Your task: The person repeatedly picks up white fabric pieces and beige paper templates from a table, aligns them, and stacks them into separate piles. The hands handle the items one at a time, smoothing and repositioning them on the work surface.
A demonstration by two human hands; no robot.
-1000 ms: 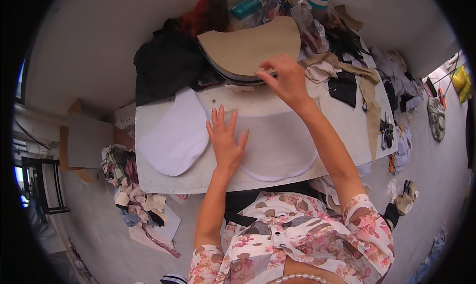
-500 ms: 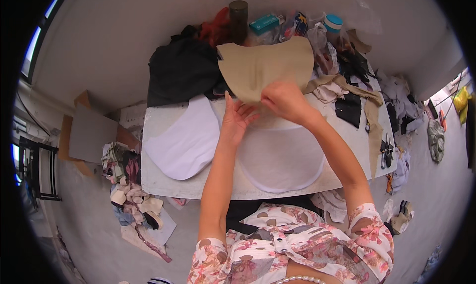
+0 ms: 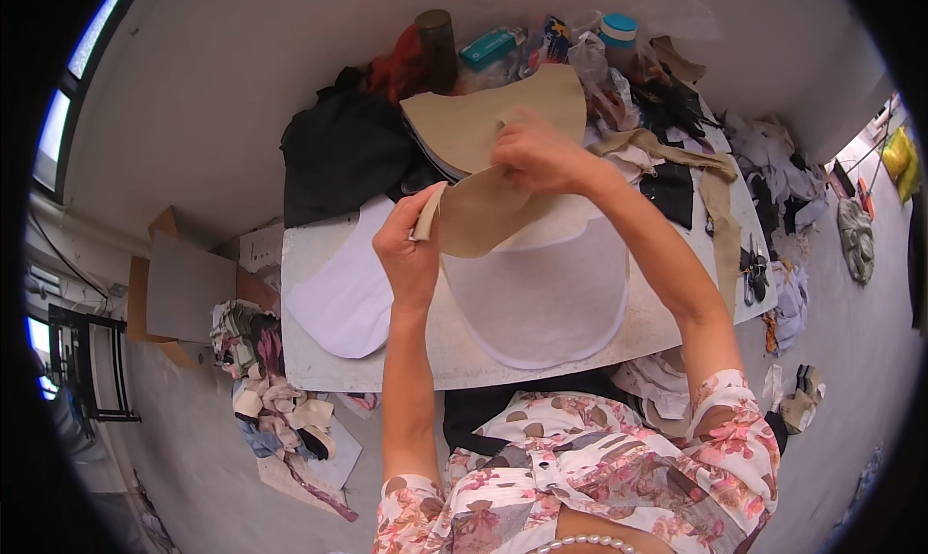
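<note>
A tan fabric piece (image 3: 478, 214) hangs between my hands above the table. My left hand (image 3: 408, 249) is closed on its left end, where the edge folds over the fingers. Its upper right edge is pinched in my right hand (image 3: 541, 156), which sits in front of a stack of tan curved pieces (image 3: 464, 124) at the back. Under the held piece, a pale rounded fabric piece (image 3: 541, 307) with a white rim lies flat near the front. To its left lies a white rounded piece (image 3: 338, 298), partly hidden by my left hand and forearm.
Black fabric (image 3: 343, 153) lies at the table's (image 3: 319, 365) back left. Along the wall stand a dark canister (image 3: 437, 40), a teal box (image 3: 488, 47) and a blue-lidded jar (image 3: 618, 32). Scissors (image 3: 754, 269) and tan strips (image 3: 723, 216) are at right. Scraps (image 3: 280, 394) heap at left.
A tan piece has come away from the stack toward me. My left hand, open before, has closed on its left end; my right hand keeps its grip at the upper edge.
</note>
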